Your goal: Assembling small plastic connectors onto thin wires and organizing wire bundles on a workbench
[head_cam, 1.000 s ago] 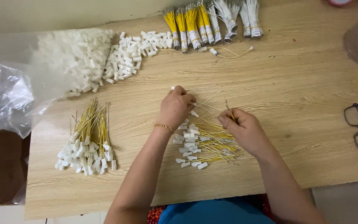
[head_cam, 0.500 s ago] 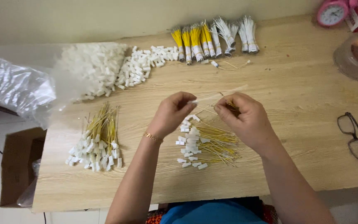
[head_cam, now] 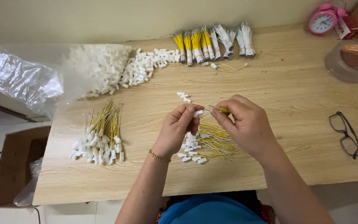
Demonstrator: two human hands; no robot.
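Observation:
My left hand pinches a small white plastic connector between thumb and fingertips. My right hand grips a thin yellow wire whose end meets that connector. Both hands hover above a loose heap of yellow wires and white connectors on the wooden table. Two more white connectors lie just beyond the hands.
A pile of finished yellow wires with white ends lies at left. A clear bag spilling white connectors sits back left. Bundled yellow and white wires line the far edge. Glasses, a round lidded container and a pink clock stand right. A cardboard box is on the floor.
Both hands lifted off the heap and came together above it, the left now pinching a connector and the right a wire. The camera view shifted, bringing the clock into sight.

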